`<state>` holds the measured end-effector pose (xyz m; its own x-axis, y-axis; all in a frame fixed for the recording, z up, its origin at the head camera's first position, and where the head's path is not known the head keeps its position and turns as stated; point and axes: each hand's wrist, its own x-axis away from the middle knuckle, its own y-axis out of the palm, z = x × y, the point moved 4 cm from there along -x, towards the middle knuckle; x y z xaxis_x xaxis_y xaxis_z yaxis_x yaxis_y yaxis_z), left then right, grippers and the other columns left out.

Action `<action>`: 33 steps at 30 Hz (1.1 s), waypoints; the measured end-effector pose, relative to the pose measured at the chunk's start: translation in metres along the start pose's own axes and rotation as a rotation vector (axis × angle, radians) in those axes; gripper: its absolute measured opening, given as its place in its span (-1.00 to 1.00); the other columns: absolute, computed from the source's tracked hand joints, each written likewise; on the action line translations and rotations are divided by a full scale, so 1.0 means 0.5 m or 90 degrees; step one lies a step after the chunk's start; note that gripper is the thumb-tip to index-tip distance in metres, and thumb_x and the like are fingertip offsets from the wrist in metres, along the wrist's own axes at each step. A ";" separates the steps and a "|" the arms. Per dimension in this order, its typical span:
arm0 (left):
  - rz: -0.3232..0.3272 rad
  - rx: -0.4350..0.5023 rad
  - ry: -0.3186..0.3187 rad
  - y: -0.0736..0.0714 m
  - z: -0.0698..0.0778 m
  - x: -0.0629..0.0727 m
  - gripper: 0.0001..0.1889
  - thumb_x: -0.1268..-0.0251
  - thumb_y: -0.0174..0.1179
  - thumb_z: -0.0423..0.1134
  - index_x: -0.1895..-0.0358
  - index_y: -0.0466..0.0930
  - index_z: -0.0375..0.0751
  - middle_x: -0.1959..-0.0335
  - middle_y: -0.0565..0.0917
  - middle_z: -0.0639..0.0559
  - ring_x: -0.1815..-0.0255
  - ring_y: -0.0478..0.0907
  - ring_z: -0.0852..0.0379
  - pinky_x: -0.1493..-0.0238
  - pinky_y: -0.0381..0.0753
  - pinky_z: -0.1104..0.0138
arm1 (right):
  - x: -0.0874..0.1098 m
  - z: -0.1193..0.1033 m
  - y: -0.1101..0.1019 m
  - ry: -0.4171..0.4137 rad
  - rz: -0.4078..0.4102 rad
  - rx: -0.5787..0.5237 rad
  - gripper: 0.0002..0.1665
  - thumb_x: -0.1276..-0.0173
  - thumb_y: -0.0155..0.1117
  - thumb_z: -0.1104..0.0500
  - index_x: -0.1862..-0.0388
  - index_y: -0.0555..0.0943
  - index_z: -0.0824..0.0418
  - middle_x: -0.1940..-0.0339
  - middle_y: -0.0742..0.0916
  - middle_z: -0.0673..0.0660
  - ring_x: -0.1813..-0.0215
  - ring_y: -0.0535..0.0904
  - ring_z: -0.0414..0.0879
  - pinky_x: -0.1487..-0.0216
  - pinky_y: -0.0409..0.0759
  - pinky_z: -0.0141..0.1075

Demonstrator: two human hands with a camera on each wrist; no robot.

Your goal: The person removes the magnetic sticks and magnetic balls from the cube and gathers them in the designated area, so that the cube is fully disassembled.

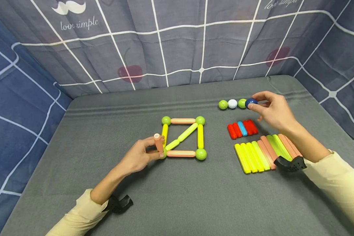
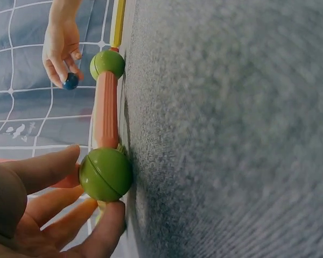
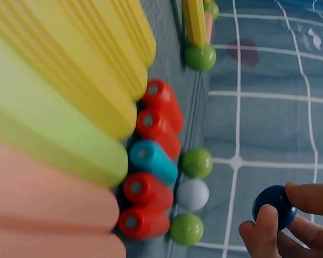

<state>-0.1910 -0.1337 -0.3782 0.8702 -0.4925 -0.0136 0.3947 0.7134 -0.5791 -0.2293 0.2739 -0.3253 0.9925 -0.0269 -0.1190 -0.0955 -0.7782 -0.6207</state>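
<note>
**Blue ball (image 1: 250,103) aloft, green ball (image 2: 106,173) gripped**

My right fingers (image 1: 259,108) pinch the blue ball, raised above the surface (image 1: 194,196) near a white ball (image 1: 232,104) lying there. My left fingers (image 1: 154,156) hold the green ball at the near-left corner of a square frame (image 1: 181,153), where an orange rod (image 1: 158,143) stands upright. Red rods (image 1: 231,131) lie just beyond yellow rods (image 1: 242,159).

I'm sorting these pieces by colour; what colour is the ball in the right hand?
The ball is dark blue, clearest in the right wrist view.
</note>
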 end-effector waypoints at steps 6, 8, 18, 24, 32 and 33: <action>-0.016 -0.024 0.005 0.005 0.002 0.000 -0.76 -0.16 0.40 -0.42 0.08 0.72 -0.23 -0.40 0.40 -0.15 -0.42 0.28 -0.18 -0.25 0.41 0.01 | -0.033 0.029 -0.012 0.048 -0.026 0.002 -0.45 -0.48 0.22 0.09 -0.27 0.41 0.42 -0.09 0.54 0.30 0.48 0.59 -0.21 0.42 0.63 -0.29; -0.015 -0.028 0.005 0.005 0.002 0.001 -0.74 -0.16 0.40 -0.43 0.06 0.72 -0.24 -0.40 0.40 -0.15 -0.41 0.29 -0.18 -0.26 0.39 -0.01 | -0.044 0.039 -0.013 0.063 -0.036 -0.004 -0.44 -0.48 0.21 0.09 -0.28 0.39 0.43 -0.09 0.52 0.32 0.43 0.59 -0.22 0.40 0.65 -0.28; -0.020 -0.010 0.003 0.002 0.002 -0.001 -0.68 -0.15 0.40 -0.44 -0.01 0.70 -0.33 -0.39 0.41 -0.14 -0.40 0.31 -0.17 -0.16 0.49 0.04 | -0.097 0.078 -0.008 0.083 -0.086 0.036 -0.48 -0.49 0.14 0.24 -0.29 0.33 0.53 -0.17 0.43 0.50 0.47 0.57 -0.20 0.39 0.66 -0.26; -0.022 0.001 0.010 0.003 0.002 -0.002 -0.74 -0.16 0.40 -0.43 0.05 0.72 -0.30 -0.39 0.41 -0.14 -0.38 0.34 -0.17 -0.13 0.52 0.06 | -0.125 0.103 -0.003 0.095 -0.111 0.075 -0.51 -0.44 0.12 0.35 -0.24 0.33 0.61 -0.09 0.44 0.59 0.44 0.59 -0.16 0.42 0.66 -0.27; -0.022 0.009 0.023 0.001 0.003 -0.002 -0.79 -0.16 0.40 -0.43 0.11 0.72 -0.29 -0.38 0.42 -0.19 -0.37 0.34 -0.19 -0.15 0.51 0.05 | -0.136 0.114 0.002 0.099 -0.125 0.097 -0.51 -0.42 0.12 0.36 -0.23 0.32 0.63 -0.08 0.45 0.59 0.34 0.62 -0.02 0.43 0.66 -0.30; -0.022 0.012 0.024 0.000 0.003 -0.001 -0.79 -0.16 0.39 -0.43 0.11 0.72 -0.28 -0.38 0.42 -0.19 -0.37 0.34 -0.20 -0.15 0.50 0.04 | -0.137 0.114 0.002 0.099 -0.126 0.097 -0.50 -0.42 0.12 0.35 -0.23 0.32 0.62 -0.08 0.45 0.60 0.35 0.62 -0.03 0.44 0.66 -0.31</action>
<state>-0.1911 -0.1328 -0.3769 0.8445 -0.5351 -0.0242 0.4301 0.7043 -0.5648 -0.3015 0.3105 -0.3619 0.9916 0.0111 0.1288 0.1025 -0.6748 -0.7309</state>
